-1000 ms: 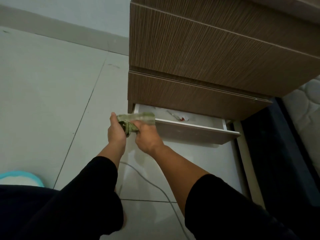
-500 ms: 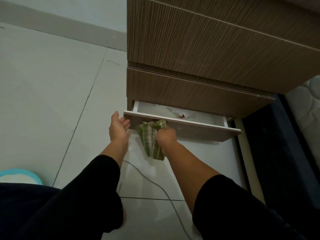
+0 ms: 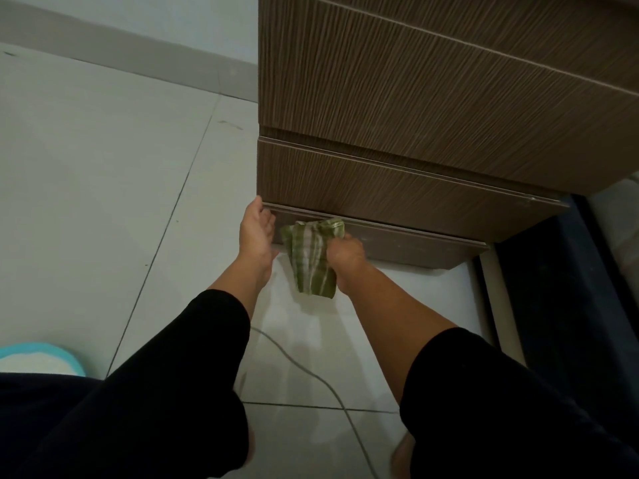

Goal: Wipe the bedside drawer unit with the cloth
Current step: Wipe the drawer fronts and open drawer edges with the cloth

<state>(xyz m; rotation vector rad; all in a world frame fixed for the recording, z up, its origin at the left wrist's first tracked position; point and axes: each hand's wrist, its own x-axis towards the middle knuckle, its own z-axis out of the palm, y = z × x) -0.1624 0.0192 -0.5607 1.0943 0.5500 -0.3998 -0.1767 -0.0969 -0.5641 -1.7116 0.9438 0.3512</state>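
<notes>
The bedside drawer unit (image 3: 415, 98) is brown wood grain and fills the upper right. Its bottom drawer (image 3: 415, 242) is pushed nearly flush with the fronts above. My right hand (image 3: 345, 254) grips a green and white striped cloth (image 3: 311, 261), which hangs down in front of that drawer's face. My left hand (image 3: 257, 229) rests flat and open against the drawer's left end, with the thumb at the top corner.
Pale floor tiles (image 3: 103, 202) spread to the left. A thin grey cable (image 3: 311, 375) runs across the floor between my arms. A light blue and white object (image 3: 38, 357) lies at the lower left. A dark bed base (image 3: 570, 288) stands to the right.
The bottom drawer has gone from pulled out, with its white inside showing, to almost shut. My left hand let go of the cloth and moved to the drawer's left end.
</notes>
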